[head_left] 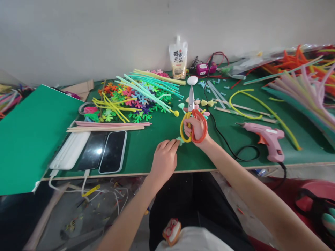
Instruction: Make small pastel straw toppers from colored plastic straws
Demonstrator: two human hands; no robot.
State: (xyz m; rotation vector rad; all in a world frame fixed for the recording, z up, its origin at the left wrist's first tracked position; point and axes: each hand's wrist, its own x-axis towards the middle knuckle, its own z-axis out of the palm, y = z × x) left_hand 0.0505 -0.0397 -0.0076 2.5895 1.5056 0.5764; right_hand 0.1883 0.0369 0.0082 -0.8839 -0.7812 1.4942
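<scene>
My right hand (pixel 199 129) grips the scissors (pixel 192 101) by their orange and yellow handles. The blades are together and point away from me. My left hand (pixel 164 156) lies low over the table's front part, its fingers pressed together on a small pale green piece (pixel 180 140) with a lobed edge. That piece is just left of the yellow scissor handle; whether they touch I cannot tell. Past the scissors are a white oval piece (pixel 192 80), a pale yellow bow (pixel 207 103) and several small pastel pieces, partly hidden by the scissors.
A pink glue gun (pixel 267 136) lies on the green table (pixel 141 153) at right, its cord trailing. Fuzzy stems (pixel 146 92) and snowflake shapes (pixel 110 115) pile up at back left. Two phones (pixel 113 151) lie at left, near a green board (pixel 39 139). A pouch (pixel 178 59) stands behind.
</scene>
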